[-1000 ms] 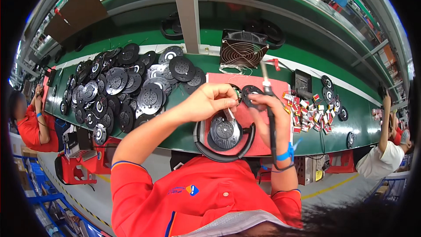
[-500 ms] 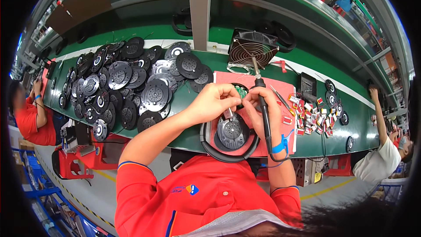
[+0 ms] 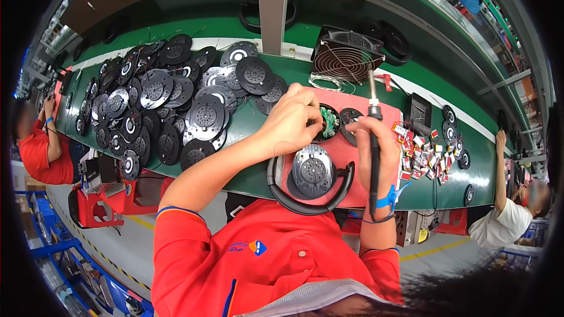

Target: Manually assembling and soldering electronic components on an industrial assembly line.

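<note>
Angle the soldering iron [image 3: 375, 167], clasped in your right hand [image 3: 386, 151], away from the circuit board [image 3: 329, 122]; left hand [image 3: 297, 118]: fingers bunched, hold unclear.

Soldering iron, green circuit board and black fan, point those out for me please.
Soldering iron [image 3: 375, 161]: head view, on its black handle.
Green circuit board [image 3: 331, 122]: head view, on its visible face.
Black fan [image 3: 351, 63]: head view, on its round wire grille.
</note>
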`<action>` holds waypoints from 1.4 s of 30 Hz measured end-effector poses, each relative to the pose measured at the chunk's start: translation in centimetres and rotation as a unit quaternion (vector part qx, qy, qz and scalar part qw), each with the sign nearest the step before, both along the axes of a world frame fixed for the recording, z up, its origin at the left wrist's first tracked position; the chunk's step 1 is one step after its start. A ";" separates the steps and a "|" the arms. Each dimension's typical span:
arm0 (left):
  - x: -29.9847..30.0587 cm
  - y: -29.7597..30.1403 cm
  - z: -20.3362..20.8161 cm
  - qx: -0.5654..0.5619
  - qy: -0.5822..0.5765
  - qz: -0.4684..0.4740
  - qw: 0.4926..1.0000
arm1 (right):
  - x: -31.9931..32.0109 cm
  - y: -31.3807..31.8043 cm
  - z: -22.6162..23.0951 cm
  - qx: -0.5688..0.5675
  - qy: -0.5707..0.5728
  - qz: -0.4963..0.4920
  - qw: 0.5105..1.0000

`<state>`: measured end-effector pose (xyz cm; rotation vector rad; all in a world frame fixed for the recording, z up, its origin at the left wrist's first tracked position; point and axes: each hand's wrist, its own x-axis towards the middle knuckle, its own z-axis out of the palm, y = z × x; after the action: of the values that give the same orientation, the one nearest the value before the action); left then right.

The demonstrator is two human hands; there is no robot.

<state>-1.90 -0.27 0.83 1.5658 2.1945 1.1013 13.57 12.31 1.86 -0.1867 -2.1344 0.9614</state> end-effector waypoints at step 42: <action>0.5 0.7 -2.1 0.047 0.032 0.017 0.998 | 0.4 0.7 -0.7 0.078 0.066 0.057 0.993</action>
<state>-1.39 0.38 -1.29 1.6279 2.2492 1.1967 14.02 12.97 1.15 0.0755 -2.1045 0.8434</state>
